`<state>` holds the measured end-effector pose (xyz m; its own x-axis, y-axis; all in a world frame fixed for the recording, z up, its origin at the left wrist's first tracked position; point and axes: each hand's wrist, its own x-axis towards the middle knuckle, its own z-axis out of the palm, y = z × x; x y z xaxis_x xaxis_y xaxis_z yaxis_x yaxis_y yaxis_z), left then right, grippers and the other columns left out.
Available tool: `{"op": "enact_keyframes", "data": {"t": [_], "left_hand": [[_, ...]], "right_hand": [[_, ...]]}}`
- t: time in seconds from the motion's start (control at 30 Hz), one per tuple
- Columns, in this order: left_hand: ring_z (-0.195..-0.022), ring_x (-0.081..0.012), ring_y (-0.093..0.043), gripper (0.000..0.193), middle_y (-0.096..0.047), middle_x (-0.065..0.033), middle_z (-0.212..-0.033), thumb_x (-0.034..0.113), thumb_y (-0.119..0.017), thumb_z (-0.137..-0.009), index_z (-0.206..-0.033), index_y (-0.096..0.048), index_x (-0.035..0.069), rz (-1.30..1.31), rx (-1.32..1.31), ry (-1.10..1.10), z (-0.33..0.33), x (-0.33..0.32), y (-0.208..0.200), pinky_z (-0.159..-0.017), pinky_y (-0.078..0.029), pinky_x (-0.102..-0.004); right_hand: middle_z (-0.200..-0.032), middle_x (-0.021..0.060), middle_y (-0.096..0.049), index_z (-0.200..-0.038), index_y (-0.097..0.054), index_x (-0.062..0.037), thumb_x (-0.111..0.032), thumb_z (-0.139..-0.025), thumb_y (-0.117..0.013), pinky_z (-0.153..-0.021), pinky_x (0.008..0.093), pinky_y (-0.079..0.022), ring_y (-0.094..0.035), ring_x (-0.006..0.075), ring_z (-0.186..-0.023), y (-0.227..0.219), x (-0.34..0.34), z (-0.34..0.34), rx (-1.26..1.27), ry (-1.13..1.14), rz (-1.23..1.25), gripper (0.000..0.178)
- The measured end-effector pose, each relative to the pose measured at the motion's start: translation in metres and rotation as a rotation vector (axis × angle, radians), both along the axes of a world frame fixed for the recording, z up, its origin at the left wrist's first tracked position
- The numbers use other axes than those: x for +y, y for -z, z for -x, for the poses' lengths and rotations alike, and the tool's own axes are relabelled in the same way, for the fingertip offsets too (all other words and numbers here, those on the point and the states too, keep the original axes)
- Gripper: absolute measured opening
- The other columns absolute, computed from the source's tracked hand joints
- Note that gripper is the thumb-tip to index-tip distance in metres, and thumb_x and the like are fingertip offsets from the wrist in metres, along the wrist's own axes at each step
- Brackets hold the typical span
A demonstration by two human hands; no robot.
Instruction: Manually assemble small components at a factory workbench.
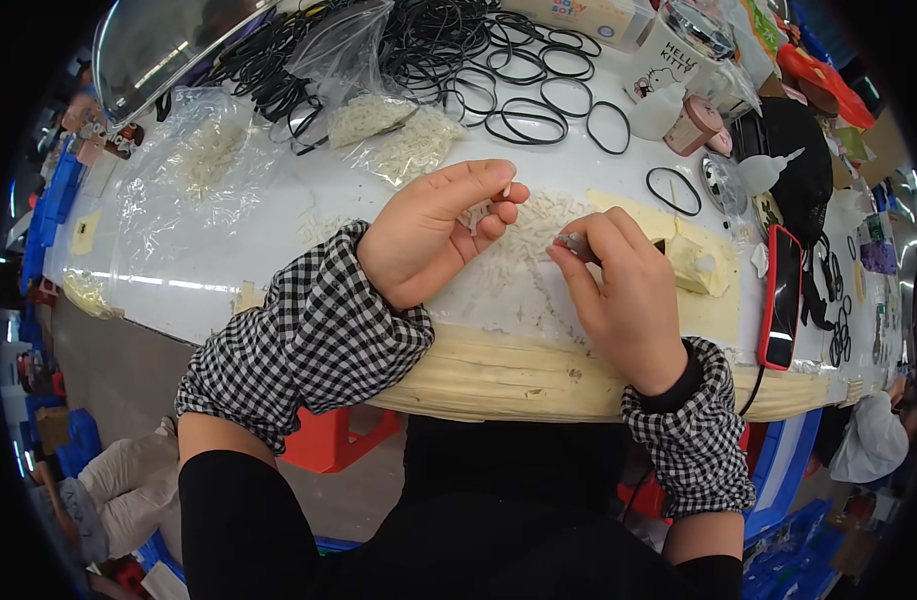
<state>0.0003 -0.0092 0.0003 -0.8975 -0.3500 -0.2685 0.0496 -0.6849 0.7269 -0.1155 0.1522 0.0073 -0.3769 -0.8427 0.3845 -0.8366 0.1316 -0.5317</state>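
My left hand (433, 225) is closed, its thumb and forefinger pinching a small white piece (507, 190). More small white pieces (473, 217) show between the palm and the curled fingers. A short distance to the right, my right hand (623, 285) grips a small dark grey tool (576, 246) between thumb and fingers; most of it is hidden, so its kind cannot be made out. The two hands are apart, above the table's front part. Under and between them lies a loose spread of small white pieces (538, 235) on the white tabletop (508, 295).
Clear bags of white pieces (408, 140) lie beyond my left hand. Black rubber rings (525, 121) and a tangled black heap (433, 45) fill the back. At right are a squeeze bottle (763, 172), a wad of yellowish tape (693, 265) and a red-cased phone (781, 300). Yellow tape covers the front edge (508, 375).
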Motion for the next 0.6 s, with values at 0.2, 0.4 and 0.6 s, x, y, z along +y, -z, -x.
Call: {"op": "enact_keyframes", "data": {"t": [0.2,0.4,0.6], "left_hand": [[-0.078,-0.0074,-0.054,0.021,-0.056,-0.0024,-0.091,0.016,-0.054,-0.092,-0.105,-0.056,0.0,-0.08,0.001,-0.012,0.0002,-0.0001,-0.0011,-0.068,-0.046,-0.0174],[-0.075,-0.0054,-0.053,0.021,-0.058,-0.0003,-0.085,0.019,-0.053,-0.093,-0.101,-0.059,0.001,0.167,-0.085,0.162,-0.0005,0.0037,-0.0015,-0.067,-0.044,-0.0168],[-0.066,-0.0039,-0.051,0.019,-0.062,-0.0047,-0.087,0.018,-0.054,-0.094,-0.097,-0.059,0.0,0.116,-0.059,0.358,-0.0011,0.0058,-0.0007,-0.059,-0.042,-0.0159]], "right_hand": [[-0.08,0.0086,-0.053,-0.086,-0.055,-0.0048,-0.012,-0.079,-0.064,-0.053,0.036,-0.046,-0.057,0.0282,-0.062,0.0048,-0.0013,-0.0028,0.143,-0.014,-0.131,0.013],[-0.083,0.0101,-0.052,-0.088,-0.053,-0.0039,-0.007,-0.079,-0.062,-0.052,0.0361,-0.045,-0.057,0.0289,-0.064,0.004,-0.0012,-0.0031,0.108,0.018,-0.093,0.014],[-0.082,0.0094,-0.051,-0.089,-0.053,-0.0029,0.002,-0.075,-0.061,-0.053,0.0336,-0.044,-0.054,0.0274,-0.063,-0.0036,-0.0037,-0.0049,-0.008,-0.015,0.123,0.017]]}}
